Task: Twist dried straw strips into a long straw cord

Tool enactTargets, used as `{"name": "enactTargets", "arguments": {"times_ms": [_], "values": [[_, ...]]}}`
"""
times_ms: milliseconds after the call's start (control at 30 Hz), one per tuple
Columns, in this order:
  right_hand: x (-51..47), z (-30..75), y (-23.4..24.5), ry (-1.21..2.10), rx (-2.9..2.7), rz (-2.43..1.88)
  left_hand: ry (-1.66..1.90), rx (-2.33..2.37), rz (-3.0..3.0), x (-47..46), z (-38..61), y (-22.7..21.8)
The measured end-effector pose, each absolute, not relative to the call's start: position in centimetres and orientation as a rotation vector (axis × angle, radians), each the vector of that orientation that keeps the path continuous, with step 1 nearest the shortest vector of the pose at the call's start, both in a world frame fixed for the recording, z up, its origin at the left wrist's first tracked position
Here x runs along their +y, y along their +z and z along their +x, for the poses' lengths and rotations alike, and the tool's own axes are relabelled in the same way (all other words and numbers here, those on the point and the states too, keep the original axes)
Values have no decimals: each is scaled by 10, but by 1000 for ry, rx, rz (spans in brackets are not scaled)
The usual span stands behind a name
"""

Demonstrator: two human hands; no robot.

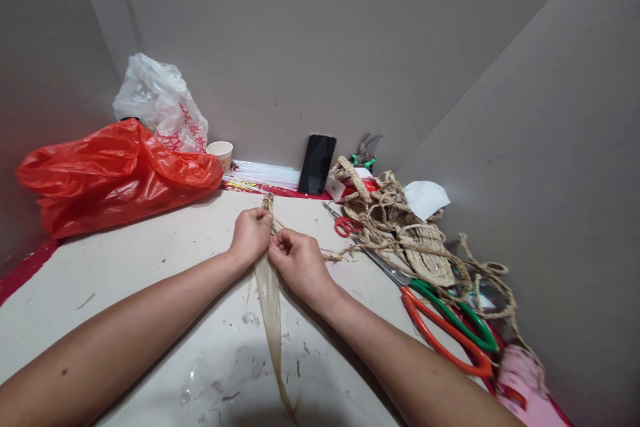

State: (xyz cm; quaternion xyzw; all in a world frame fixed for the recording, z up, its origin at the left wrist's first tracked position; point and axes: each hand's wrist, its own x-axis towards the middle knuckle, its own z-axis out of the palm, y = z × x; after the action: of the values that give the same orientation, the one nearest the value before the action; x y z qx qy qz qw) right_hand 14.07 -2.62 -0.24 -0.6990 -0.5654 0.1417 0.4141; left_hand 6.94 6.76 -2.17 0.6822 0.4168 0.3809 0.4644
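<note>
My left hand (251,232) and my right hand (296,260) are side by side over the middle of the white table (150,260), both closed in a pinch on a strand of pale straw fibre (270,300). A short twisted, rope-like end (269,202) sticks out beyond my left hand. The loose flat fibres hang from the hands toward me and reach the bottom edge of the view. A thin strand runs from my right hand toward the rope pile on the right.
A red plastic bag (110,170) and a white plastic bag (160,103) lie far left, beside a paper cup (221,153). A black phone (317,164) leans on the wall. Right: small red scissors (346,225), a straw rope pile (400,227), large orange-and-green-handled scissors (445,320).
</note>
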Motion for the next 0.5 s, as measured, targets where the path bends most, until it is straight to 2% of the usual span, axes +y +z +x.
{"name": "enactTargets", "arguments": {"times_ms": [233, 500], "values": [[-26, 154, -1, 398, -1329, -1762, 908, 1000, 1580, 68, 70, -22], [-25, 173, 24, 1096, -732, -1307, 874, 970, 1555, 71, 70, -28]]}}
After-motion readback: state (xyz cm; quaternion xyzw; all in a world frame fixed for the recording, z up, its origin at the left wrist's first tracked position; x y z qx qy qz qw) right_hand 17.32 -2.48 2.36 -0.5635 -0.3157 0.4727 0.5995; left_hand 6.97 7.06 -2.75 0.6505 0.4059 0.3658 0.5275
